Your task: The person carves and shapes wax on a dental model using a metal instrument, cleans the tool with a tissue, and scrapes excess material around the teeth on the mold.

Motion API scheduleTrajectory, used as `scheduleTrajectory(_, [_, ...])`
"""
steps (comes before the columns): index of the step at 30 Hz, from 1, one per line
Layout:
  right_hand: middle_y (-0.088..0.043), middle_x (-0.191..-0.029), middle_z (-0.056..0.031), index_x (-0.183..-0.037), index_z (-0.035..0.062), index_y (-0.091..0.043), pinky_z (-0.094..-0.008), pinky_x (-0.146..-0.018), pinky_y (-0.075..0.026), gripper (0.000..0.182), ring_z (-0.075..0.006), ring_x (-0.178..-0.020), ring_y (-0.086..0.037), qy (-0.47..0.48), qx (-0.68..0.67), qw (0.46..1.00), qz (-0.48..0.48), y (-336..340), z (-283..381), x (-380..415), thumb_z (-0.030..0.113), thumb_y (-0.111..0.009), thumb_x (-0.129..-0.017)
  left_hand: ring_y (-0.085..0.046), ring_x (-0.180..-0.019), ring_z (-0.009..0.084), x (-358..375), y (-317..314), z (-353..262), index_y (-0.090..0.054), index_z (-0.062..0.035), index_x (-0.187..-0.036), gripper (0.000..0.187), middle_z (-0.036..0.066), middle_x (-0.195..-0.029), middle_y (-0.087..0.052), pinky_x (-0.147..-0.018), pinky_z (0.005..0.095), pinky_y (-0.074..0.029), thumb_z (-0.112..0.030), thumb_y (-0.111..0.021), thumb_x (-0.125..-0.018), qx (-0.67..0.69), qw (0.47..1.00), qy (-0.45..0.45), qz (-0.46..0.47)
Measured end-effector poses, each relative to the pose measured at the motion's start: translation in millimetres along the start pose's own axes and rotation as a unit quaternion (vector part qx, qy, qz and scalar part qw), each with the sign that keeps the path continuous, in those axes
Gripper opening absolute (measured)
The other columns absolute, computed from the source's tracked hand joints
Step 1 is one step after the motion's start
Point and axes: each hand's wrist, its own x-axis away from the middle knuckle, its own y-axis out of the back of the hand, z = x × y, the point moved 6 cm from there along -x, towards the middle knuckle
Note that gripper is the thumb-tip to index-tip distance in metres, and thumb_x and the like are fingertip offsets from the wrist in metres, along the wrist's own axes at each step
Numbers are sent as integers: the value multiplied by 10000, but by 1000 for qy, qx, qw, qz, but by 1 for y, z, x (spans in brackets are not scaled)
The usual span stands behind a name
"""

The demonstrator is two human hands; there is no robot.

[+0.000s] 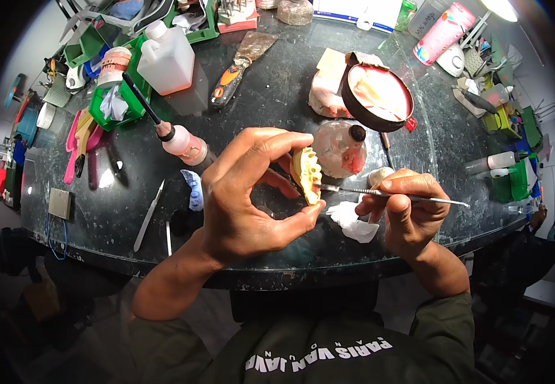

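Observation:
A yellow dental cast (305, 171) with a row of moulded teeth is held on edge by my left hand (242, 198), its fingers at the top and thumb at the bottom. My right hand (410, 208) pinches a thin metal dental carver (360, 190) like a pen. The carver's flat left tip touches or nearly touches the lower part of the cast; its hooked other end sticks out to the right. Below the carver lies a crumpled white tissue (353, 221). Behind it stands a round glass spirit burner (341, 150) with a dark cap.
A pink dropper bottle (184, 146), a blue moulded piece (192, 190) and a scalpel (150, 214) lie or stand left of my hands. Farther back are a scraper (242, 67), a white jug (166, 61) and a round dark-rimmed pan of pink material (378, 95).

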Motion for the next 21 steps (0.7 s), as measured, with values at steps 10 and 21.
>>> scheduleTrajectory(10, [-718,-766,-188,-971,-59,-661,-255,-515,-560,208,-220,-674,-743,16,34,999,12,-1,3,-1,138,-727,-951,-664,-986,155,0,-1,-1,-625,12,-1252,661,136,-1180,-582,-691,240,-630,48,-880,-643,2,1000,-13,5])
scheduleTrajectory(21, [-714,-773,-174,-970,-56,-664,-261,-526,-565,216,-221,-682,-746,4,42,999,-7,3,3,0,147,-736,-946,-663,-981,151,0,-1,-1,-624,8,-1248,665,133,-1176,-577,-683,240,-636,49,-885,-637,-6,1000,-22,6])
